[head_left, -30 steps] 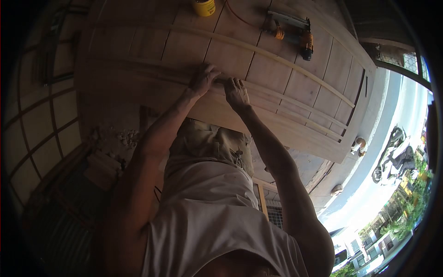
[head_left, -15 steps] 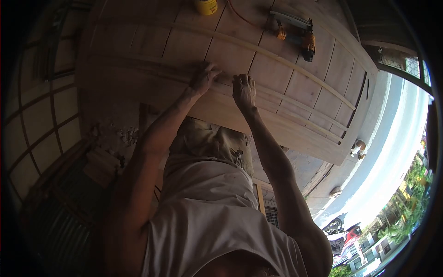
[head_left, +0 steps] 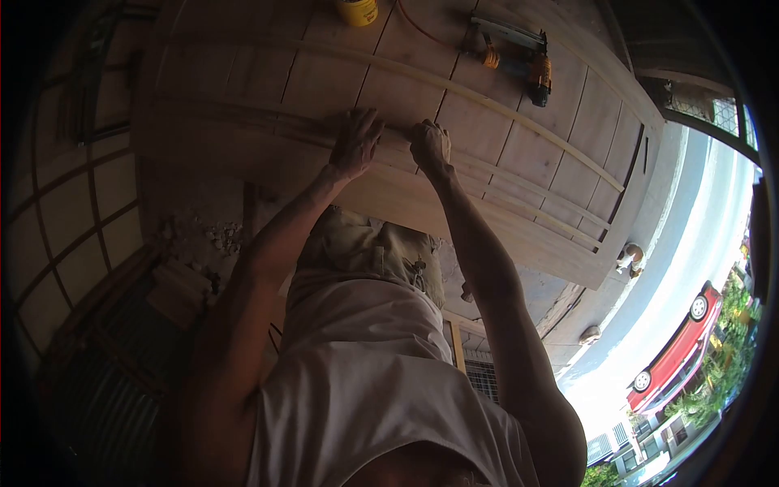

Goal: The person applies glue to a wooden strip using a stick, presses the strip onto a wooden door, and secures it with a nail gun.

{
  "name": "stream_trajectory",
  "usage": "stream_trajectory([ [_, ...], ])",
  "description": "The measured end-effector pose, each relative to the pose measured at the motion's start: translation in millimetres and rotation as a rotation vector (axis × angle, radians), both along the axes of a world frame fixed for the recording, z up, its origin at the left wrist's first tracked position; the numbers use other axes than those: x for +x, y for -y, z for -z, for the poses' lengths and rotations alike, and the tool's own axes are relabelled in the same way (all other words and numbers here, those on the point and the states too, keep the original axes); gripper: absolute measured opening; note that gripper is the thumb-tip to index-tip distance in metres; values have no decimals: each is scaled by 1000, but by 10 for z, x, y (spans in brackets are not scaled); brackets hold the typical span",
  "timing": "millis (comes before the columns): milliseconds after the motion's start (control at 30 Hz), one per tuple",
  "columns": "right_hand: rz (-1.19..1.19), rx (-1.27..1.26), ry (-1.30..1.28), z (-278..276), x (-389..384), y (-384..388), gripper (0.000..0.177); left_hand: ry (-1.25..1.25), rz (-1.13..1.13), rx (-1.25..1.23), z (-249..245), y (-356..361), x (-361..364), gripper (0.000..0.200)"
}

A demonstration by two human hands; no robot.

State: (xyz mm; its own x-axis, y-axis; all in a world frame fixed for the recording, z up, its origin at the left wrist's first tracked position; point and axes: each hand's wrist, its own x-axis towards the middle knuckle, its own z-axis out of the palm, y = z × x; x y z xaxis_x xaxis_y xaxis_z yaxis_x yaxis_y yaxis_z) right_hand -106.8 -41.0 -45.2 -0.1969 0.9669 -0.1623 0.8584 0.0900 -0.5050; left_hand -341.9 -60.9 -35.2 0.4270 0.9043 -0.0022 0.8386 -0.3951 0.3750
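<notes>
The wooden panel lies flat in front of the person, its boards crossed by strips. The left hand lies over the near side of the wooden panel, fingers stretched forward and slightly apart. The right hand is just beside it on the same side, fingers curled in; whether they pinch anything, I cannot tell. Both hands are at the line of a narrow strip, which runs on toward the panel's right end.

A long pale strip crosses the middle of the panel, between the hands and a nail gun. That orange and black tool lies on the panel's far right part, well apart from the hands. At the panel's far side stands a yellow tub, with a red hose on the boards between tub and tool.

Left of the panel is a gridded screen; rubble lies in shadow below the panel's near left part. Beyond the panel's right end, 1 red car is on a bright street.
</notes>
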Motion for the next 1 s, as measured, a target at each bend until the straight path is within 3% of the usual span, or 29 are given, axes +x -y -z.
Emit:
stream_trajectory([
  [133, -139, -155, 126, -21, -21, -231, 16, -32, 17, -95, -46, 99, -9, 82],
  [233, -237, -251, 181, 14, -44, -371, 19, 20, 41, -128, -191, 44, -21, 89],
  [333, -293, -201, 116, 12, -57, -364, 26, -17, 185, -168, -225, -27, -26, 89],
  [500, -290, -264, 118, 9, -82, -379, 30, 12, 125, -184, 22, 35, 62, 81],
  [600, -289, 14, 130, 312, -20, -228, 27, -11, 94, -182, 19, 32, 128, 79],
  [700, -140, -119, 127, 50, 22, -130, 19, -43, 117, -162, -127, -37, 168, 77],
  [800, 117, -195, -203, -388, 213, -341, 18, -9, 179, -197, -180, -86, 172, 78],
  [867, 558, -43, -281, -277, 445, -641, 19, 23, 226, -213, -67, -212, 144, 80],
  [933, 700, 3, -346, -9, 979, -1088, 25, 36, 257, -234, 109, -160, 86, 80],
  [967, 1096, -246, -1060, 66, 1113, -1274, 38, 70, 246, -228, 97, -135, 103, 79],
  [1000, 1296, -376, -1232, -36, 1248, -1486, 40, 92, 240, -246, 31, -131, 113, 77],
])
